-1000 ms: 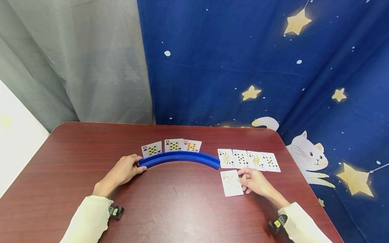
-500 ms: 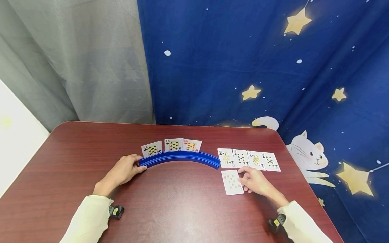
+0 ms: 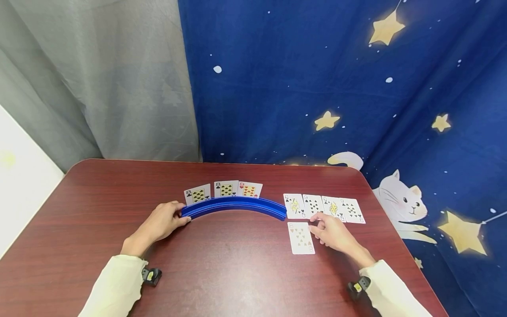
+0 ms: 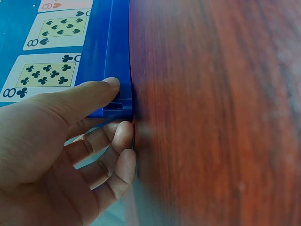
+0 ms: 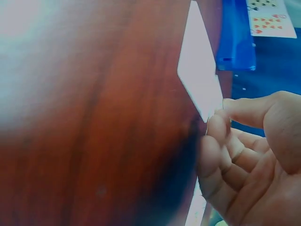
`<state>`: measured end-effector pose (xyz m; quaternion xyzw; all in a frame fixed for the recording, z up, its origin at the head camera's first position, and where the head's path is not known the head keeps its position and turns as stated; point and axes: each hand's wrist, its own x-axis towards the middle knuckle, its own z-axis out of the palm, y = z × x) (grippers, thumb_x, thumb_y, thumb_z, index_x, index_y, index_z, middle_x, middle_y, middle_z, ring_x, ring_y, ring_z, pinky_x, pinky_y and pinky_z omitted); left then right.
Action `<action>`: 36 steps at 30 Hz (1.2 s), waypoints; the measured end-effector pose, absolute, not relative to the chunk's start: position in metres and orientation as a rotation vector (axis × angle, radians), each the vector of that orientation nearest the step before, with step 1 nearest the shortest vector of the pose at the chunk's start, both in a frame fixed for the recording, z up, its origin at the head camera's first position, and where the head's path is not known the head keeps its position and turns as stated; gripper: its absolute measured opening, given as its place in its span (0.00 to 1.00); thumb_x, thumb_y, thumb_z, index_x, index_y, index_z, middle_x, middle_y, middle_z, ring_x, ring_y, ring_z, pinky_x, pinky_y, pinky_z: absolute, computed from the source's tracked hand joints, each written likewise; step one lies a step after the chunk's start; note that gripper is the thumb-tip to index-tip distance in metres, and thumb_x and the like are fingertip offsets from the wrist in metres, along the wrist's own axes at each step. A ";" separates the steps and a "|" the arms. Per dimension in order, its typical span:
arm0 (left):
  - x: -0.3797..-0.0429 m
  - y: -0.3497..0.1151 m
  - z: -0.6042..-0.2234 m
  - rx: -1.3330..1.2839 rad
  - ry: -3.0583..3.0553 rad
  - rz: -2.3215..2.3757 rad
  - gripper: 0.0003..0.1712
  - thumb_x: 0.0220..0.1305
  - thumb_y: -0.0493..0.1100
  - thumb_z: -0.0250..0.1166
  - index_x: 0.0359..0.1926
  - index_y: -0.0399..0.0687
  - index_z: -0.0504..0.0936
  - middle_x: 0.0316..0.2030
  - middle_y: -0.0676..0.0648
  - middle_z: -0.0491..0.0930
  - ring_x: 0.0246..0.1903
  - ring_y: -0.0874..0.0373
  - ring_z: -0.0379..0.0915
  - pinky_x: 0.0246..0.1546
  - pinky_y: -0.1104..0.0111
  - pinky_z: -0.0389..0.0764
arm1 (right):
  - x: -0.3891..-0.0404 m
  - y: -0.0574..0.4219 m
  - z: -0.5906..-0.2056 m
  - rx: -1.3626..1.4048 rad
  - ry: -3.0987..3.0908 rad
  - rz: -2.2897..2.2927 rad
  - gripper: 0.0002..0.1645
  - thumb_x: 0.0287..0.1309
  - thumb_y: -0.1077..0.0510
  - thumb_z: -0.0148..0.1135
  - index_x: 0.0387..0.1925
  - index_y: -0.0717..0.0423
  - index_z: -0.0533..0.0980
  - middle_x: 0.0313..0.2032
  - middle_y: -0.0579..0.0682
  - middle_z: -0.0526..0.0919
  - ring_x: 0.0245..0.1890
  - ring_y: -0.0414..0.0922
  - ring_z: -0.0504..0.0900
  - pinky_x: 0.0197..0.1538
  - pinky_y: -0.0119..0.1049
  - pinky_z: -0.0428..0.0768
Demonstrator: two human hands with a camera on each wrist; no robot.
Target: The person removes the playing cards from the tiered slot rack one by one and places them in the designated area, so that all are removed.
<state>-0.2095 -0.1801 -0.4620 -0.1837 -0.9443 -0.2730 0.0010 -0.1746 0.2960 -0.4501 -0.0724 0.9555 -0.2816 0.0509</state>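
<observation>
A curved blue card holder (image 3: 237,202) lies on the table, with an eight of clubs (image 4: 44,77), an eight of spades (image 4: 59,29) and a red hearts card (image 3: 250,189) standing in it. My left hand (image 3: 164,221) grips the holder's left end, thumb on top and fingers curled at the end. Near the holder's right end, my right hand (image 3: 332,233) pinches a hearts playing card (image 3: 301,238) by its right edge between thumb and forefinger. In the right wrist view that card (image 5: 197,61) appears as a washed-out white face.
To the right of the holder, several face-up black-suit cards (image 3: 313,207) lie in an overlapping row, just beyond my right hand. The reddish-brown table (image 3: 222,273) ends at curtains (image 3: 277,88) behind it.
The pinched hearts card has shifted slightly left and turned a little, and my right fingers now sit closer to its edge. The left hand and holder stay in place.
</observation>
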 end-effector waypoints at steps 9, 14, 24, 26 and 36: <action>-0.208 -0.179 -0.461 -0.568 -2.983 -0.853 0.09 0.61 0.43 0.70 0.36 0.41 0.82 0.27 0.51 0.72 0.26 0.59 0.66 0.29 0.66 0.66 | -0.191 0.270 -0.435 -0.131 3.108 -1.107 0.06 0.59 0.59 0.68 0.37 0.57 0.82 0.19 0.46 0.78 0.19 0.39 0.74 0.27 0.31 0.69; -0.208 -0.179 -0.461 -0.570 -2.977 -0.860 0.08 0.61 0.42 0.70 0.36 0.41 0.82 0.27 0.51 0.72 0.26 0.59 0.66 0.29 0.66 0.66 | -0.198 0.248 -0.433 -0.192 3.150 -1.234 0.07 0.58 0.60 0.70 0.38 0.57 0.83 0.29 0.48 0.84 0.30 0.42 0.79 0.33 0.29 0.73; -0.208 -0.178 -0.459 -0.577 -2.970 -0.860 0.08 0.61 0.41 0.70 0.35 0.41 0.82 0.26 0.51 0.72 0.26 0.59 0.66 0.29 0.67 0.66 | -0.209 0.209 -0.431 -0.347 3.017 -1.365 0.11 0.58 0.60 0.70 0.42 0.57 0.81 0.36 0.49 0.86 0.38 0.44 0.83 0.37 0.27 0.79; -0.208 -0.178 -0.459 -0.576 -2.969 -0.859 0.08 0.61 0.41 0.70 0.35 0.41 0.82 0.26 0.51 0.72 0.26 0.59 0.66 0.29 0.67 0.66 | -0.212 0.203 -0.432 -0.383 3.005 -1.364 0.11 0.57 0.61 0.71 0.42 0.58 0.81 0.36 0.50 0.86 0.37 0.44 0.84 0.37 0.28 0.79; -0.208 -0.179 -0.460 -0.580 -2.962 -0.853 0.07 0.60 0.41 0.70 0.34 0.42 0.82 0.26 0.52 0.71 0.26 0.60 0.65 0.29 0.67 0.66 | -0.225 0.174 -0.432 -0.428 2.942 -1.449 0.11 0.56 0.62 0.71 0.41 0.60 0.81 0.36 0.51 0.87 0.34 0.44 0.87 0.43 0.39 0.82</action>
